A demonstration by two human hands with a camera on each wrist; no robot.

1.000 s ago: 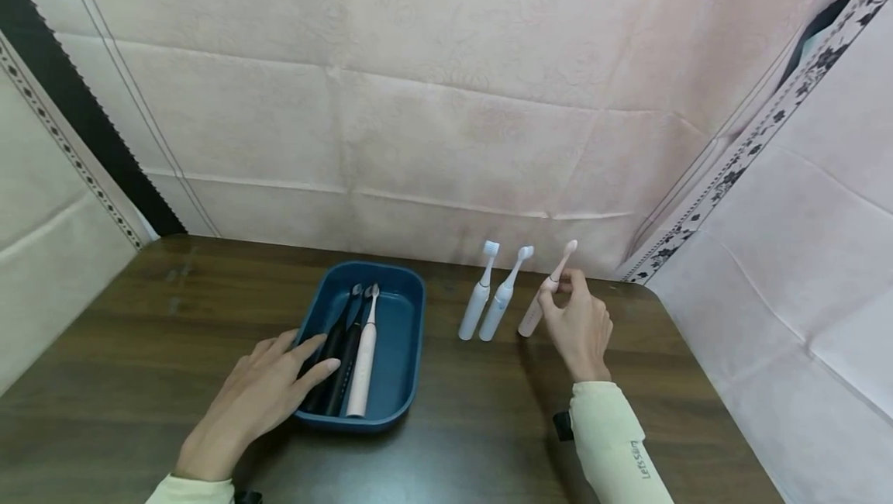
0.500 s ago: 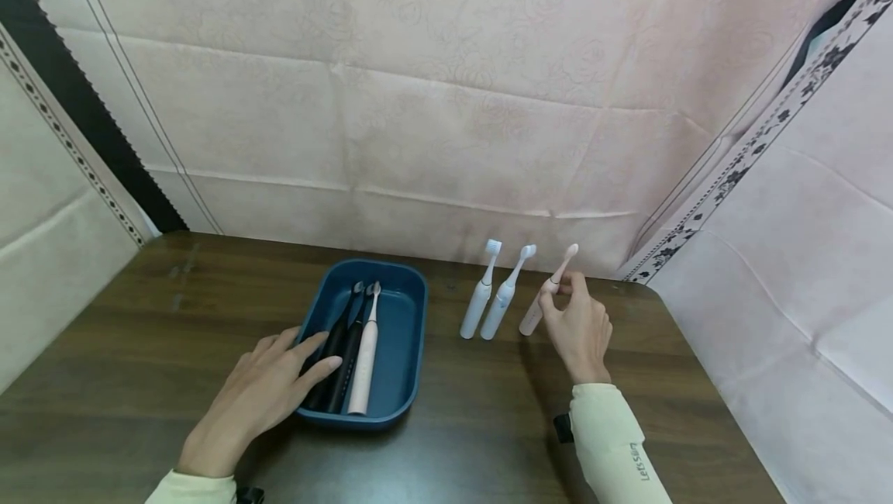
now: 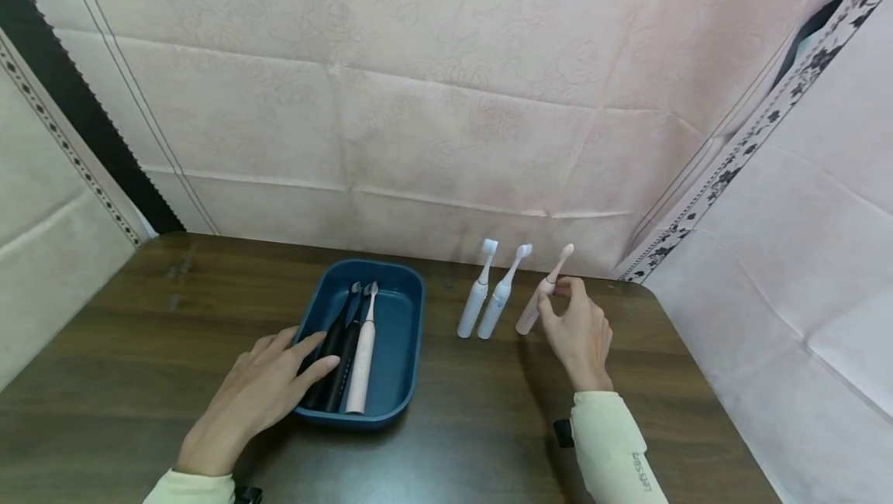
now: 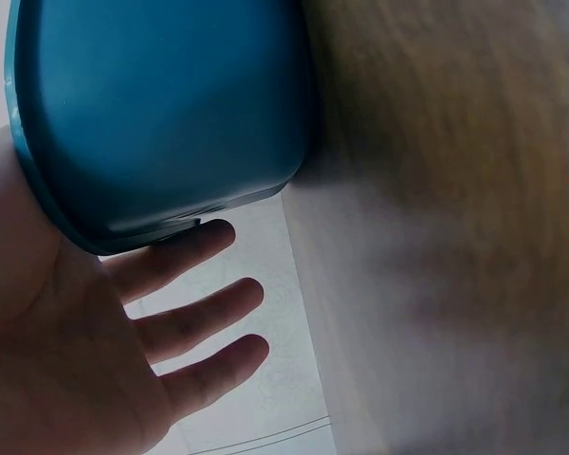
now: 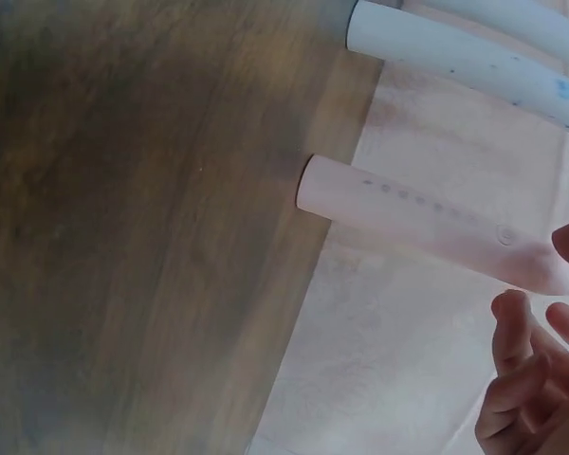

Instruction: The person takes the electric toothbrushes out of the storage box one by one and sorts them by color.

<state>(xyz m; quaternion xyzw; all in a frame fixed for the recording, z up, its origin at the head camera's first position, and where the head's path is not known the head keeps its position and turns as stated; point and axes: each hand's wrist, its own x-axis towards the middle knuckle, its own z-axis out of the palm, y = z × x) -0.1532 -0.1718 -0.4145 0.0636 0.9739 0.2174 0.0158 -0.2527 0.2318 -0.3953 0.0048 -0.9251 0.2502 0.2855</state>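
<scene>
My right hand (image 3: pixel 579 333) pinches a pale pink electric toothbrush (image 3: pixel 533 308) near the top of its handle. It stands upright on the table, and its base shows in the right wrist view. To its left two light blue electric toothbrushes (image 3: pixel 473 308) stand side by side, untouched. My left hand (image 3: pixel 254 395) rests over the left rim of a blue tray (image 3: pixel 396 353), thumb and index finger reaching inside; in the left wrist view the other fingers (image 4: pixel 204 327) extend fairly straight outside it. Two black electric toothbrushes (image 3: pixel 346 360) and a whitish pink one (image 3: pixel 361 364) lie in the tray.
The brown wooden table (image 3: pixel 460 419) ends at a pale patterned cloth (image 3: pixel 446 139) hung behind it, close behind the standing toothbrushes. Another white cloth (image 3: pixel 788 279) with a floral border hangs at the right.
The head view shifts slightly. My right hand's fingers sit a little lower around the pink toothbrush, which keeps standing in place. The left hand and tray stay put.
</scene>
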